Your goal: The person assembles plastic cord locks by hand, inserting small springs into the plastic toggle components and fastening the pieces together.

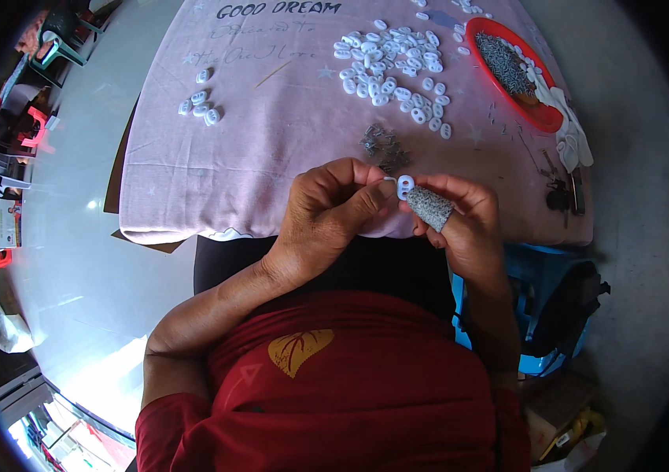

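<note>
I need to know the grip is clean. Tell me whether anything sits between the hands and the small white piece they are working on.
Nothing loose is in the way. The left hand pinches the small white piece directly. On the right hand, a grey finger cover lies between one finger and the piece.

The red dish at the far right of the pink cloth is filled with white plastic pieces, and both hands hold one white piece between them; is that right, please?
Not quite. The head view shows the red dish filled with small dark metal pieces, not white ones. The left hand and right hand do hold one white piece between them.
</note>
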Motion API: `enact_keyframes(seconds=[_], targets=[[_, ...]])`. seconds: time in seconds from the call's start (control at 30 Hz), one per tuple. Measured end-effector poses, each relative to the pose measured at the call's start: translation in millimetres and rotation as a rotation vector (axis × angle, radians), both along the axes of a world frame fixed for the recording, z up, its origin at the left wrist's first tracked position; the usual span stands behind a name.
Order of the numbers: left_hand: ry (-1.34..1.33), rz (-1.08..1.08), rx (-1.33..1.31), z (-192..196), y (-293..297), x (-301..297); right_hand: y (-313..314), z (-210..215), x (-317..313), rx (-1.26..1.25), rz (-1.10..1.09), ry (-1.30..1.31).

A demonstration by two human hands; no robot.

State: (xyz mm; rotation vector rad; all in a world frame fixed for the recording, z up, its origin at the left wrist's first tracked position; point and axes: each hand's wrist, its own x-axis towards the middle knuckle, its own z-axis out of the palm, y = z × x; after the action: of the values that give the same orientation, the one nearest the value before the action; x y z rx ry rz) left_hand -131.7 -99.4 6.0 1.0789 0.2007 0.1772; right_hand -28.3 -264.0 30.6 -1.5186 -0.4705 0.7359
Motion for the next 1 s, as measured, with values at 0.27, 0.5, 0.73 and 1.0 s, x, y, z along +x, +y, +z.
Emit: enact_keyframes(seconds=[0.27,0.5,0.73,1.0], targets=[[0.107,-0.032,-0.057,2.1,3.0,-2.2,3.6,3.8,-1.3,0.023,0.012,-0.101],[0.066,-0.007,-0.094,-4.8,1.0,-1.5,2.0,0.7,-4.2,0.023,-0.011,-0.134],[0.051,0.016,-0.018,-4.7,0.6,-2.3,3.3,5.6,-2.1,-0.007,0.034,-0.106],[0.048,0.041,0.039,-4.4,-0.3,-5.1,7.9,17.2,-0.7,-0.060,0.093,-0.049]])
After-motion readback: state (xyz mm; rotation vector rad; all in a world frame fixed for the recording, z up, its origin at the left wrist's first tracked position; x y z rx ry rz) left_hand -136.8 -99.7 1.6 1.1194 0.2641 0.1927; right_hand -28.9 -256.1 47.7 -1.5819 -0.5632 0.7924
